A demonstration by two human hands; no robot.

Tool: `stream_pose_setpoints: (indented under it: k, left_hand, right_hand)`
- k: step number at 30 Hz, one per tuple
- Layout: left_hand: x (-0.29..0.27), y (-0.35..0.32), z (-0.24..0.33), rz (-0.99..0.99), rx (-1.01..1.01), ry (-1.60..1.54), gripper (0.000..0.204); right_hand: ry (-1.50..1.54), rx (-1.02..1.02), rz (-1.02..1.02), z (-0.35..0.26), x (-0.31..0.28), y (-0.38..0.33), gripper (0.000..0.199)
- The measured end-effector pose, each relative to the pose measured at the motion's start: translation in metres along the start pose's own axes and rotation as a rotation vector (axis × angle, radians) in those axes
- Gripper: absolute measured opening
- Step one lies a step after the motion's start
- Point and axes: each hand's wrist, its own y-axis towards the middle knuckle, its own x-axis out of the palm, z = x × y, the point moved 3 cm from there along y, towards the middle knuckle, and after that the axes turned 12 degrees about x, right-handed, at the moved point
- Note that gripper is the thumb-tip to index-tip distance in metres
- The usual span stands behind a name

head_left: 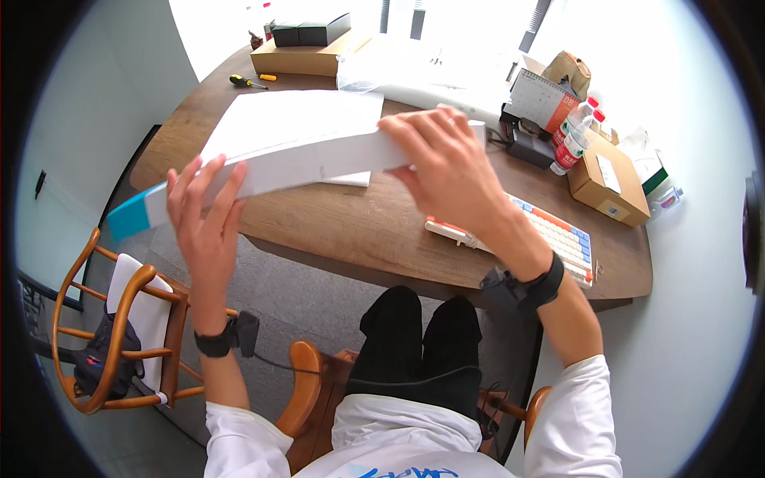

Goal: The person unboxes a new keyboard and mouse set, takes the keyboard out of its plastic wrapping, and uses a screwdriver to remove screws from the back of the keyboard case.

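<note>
A long, slim white box [319, 158] with a teal end [130, 215] is raised above the near part of the desk, its left end tilted lower. My right hand [446, 163] grips it near the right end from above. Toward the teal end, the fingers of my left hand [203, 211] lie along its near side; that hand's thumb is hidden. Behind and beneath the box, a flat white sheet or panel [295, 114] rests on the desk, partly covered. A white keyboard [558, 237] with orange and blue keys lies under my right forearm.
On the wooden desk [319, 227] are a screwdriver [247, 81], a black box [312, 32] on a cardboard box [299, 59], and clear plastic wrap [374, 68]. At right stand a desk calendar [538, 99], bottles [575, 143] and another cardboard box [610, 179]. A wooden chair [139, 319] stands left.
</note>
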Motion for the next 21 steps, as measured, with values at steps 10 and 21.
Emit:
stream_pose_setpoints:
  k: [10, 21]
  left_hand:
    - [0.163, 0.023, 0.024, -0.226, -0.245, -0.355, 0.058]
    - [0.230, -0.018, 0.040, -0.531, -0.209, -0.356, 0.060]
  right_hand:
    - [-0.341, 0.174, 0.216, 0.184, 0.014, 0.052, 0.043]
    - [-0.612, 0.454, 0.012, 0.291, 0.121, 0.077, 0.038]
